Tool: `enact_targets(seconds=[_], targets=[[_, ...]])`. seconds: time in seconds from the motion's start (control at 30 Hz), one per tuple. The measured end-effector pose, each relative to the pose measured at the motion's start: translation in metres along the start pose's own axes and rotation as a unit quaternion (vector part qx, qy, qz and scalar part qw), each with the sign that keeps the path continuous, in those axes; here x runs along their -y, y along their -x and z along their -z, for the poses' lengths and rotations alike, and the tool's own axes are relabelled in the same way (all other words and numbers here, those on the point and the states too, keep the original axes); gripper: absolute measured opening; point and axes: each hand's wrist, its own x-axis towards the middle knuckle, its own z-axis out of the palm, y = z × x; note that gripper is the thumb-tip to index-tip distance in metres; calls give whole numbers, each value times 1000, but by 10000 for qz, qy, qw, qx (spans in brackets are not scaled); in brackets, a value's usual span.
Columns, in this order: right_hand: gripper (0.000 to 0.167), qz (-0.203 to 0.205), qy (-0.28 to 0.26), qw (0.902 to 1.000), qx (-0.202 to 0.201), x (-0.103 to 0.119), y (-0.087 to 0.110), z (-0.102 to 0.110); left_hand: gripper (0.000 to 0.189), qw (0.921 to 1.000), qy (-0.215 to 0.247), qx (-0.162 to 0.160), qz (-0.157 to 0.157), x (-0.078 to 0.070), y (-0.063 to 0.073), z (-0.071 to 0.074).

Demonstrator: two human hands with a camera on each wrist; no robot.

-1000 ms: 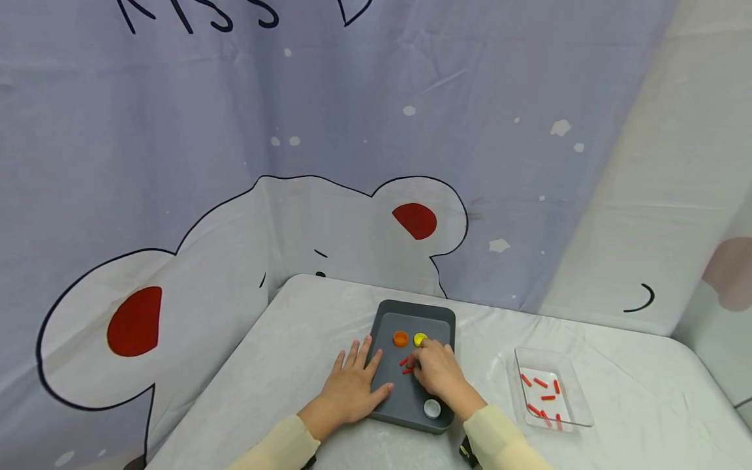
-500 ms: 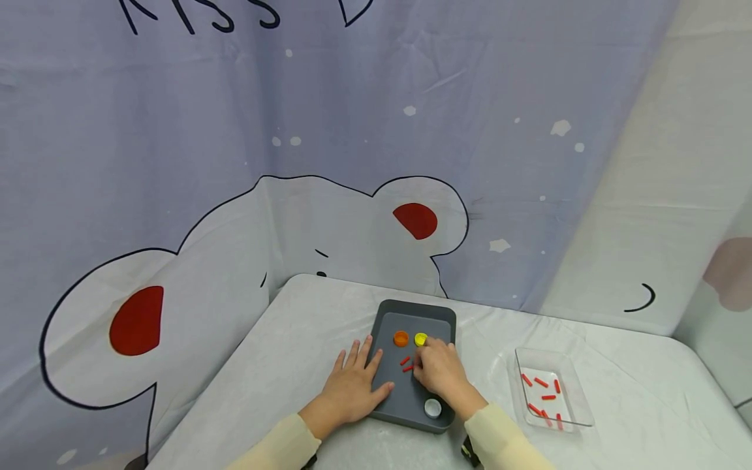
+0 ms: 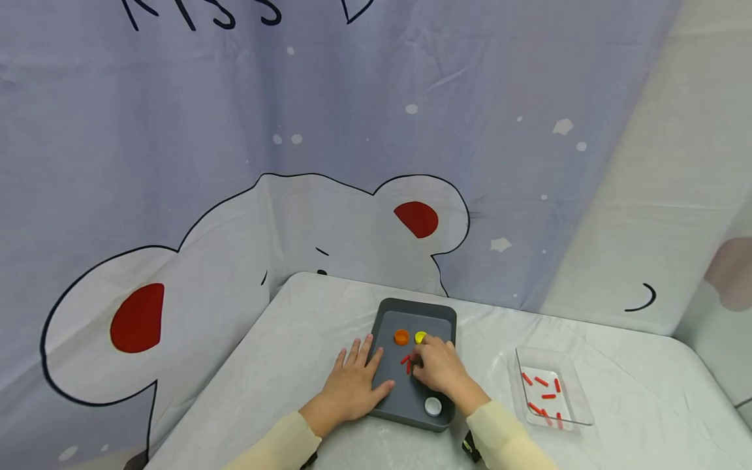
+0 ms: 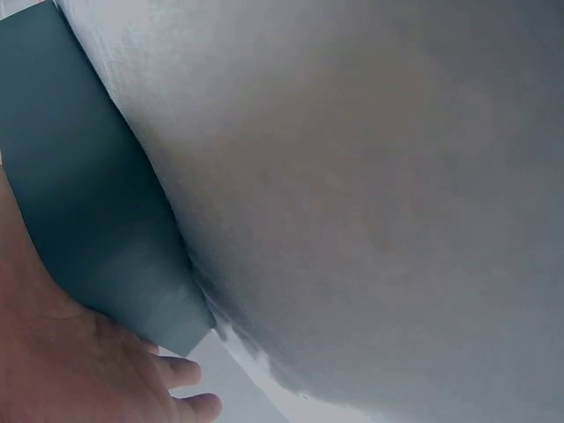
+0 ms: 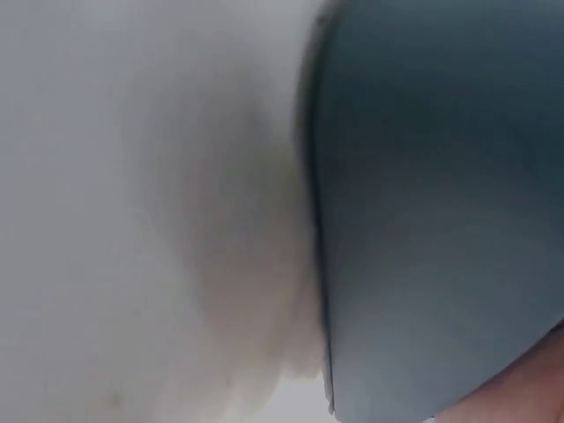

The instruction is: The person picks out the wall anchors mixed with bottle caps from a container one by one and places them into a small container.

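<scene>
A grey rectangular tray [image 3: 384, 406] lies on the table. My left hand [image 3: 350, 388] rests flat with spread fingers over its left edge; palm and fingertips show beside the tray wall in the left wrist view. Inside the tray, my right hand [image 3: 439, 369] has bent fingers close to small red sticks [image 3: 405, 360]. One red stick [image 3: 408, 368] stands right beside the fingertips. Whether those fingers pinch a stick is hidden. Just beyond the right hand is a yellow cap [image 3: 420, 337], with an orange cap [image 3: 401, 337] to its left. A white cap [image 3: 433, 407] sits near the tray's front.
To the right of the tray stands a clear plastic box [image 3: 578, 398] holding several red sticks [image 3: 541, 381]. A white cloth [image 3: 476, 444] covers the table. Behind it hangs a printed curtain [image 3: 329, 98].
The red stick by my right fingertips has turned from lying sideways to pointing front to back. My right fingers have shifted slightly left in the last half second. The left hand stays put.
</scene>
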Motion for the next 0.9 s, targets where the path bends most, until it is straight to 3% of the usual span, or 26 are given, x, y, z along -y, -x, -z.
enact_targets(seconds=[0.33, 0.9], targets=[[30, 30, -137, 9993, 351, 0, -1, 1, 77, 10000, 38, 33, 6, -2, 0, 3], [26, 46, -215, 9996, 200, -1, -3, -2, 78, 10000, -61, -9, 47, -1, -1, -1]])
